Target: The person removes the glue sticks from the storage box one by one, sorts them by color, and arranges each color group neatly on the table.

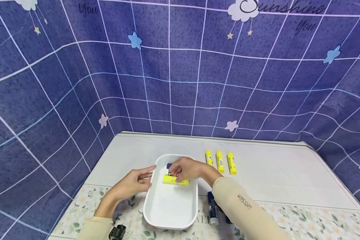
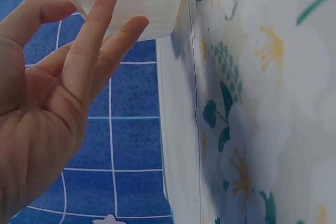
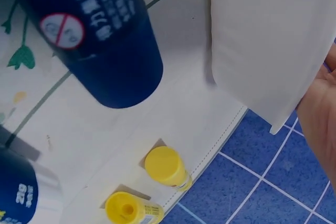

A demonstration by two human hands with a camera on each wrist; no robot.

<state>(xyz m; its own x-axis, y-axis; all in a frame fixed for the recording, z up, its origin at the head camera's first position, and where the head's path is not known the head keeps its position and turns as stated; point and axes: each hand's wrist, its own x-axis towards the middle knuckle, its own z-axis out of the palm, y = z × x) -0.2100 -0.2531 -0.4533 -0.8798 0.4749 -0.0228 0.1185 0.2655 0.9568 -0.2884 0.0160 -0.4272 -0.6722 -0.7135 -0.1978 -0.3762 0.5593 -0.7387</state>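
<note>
A white tray [image 1: 171,210] stands at the front middle of the table. My left hand [image 1: 135,181] is at its left side, long fingers extended, fingertips at the rim and outer wall [image 2: 131,3]. Inside the far half of the tray, my right hand [image 1: 187,168] reaches down with fingers bent and thumb against a yellow glue stick [image 1: 169,180] lying crosswise. Just behind that stick, a dark blue stick end [image 1: 169,165] shows, the rest covered by the right hand. In the right wrist view, the tray wall [image 3: 268,40] hides most of that hand.
Three yellow glue sticks [image 1: 220,161] lie in a row on the table right of the tray. Dark blue glue sticks [image 1: 212,208] lie nearer, partly under the right forearm [image 1: 243,203]. A blue checked curtain [image 1: 180,83] stands behind the table.
</note>
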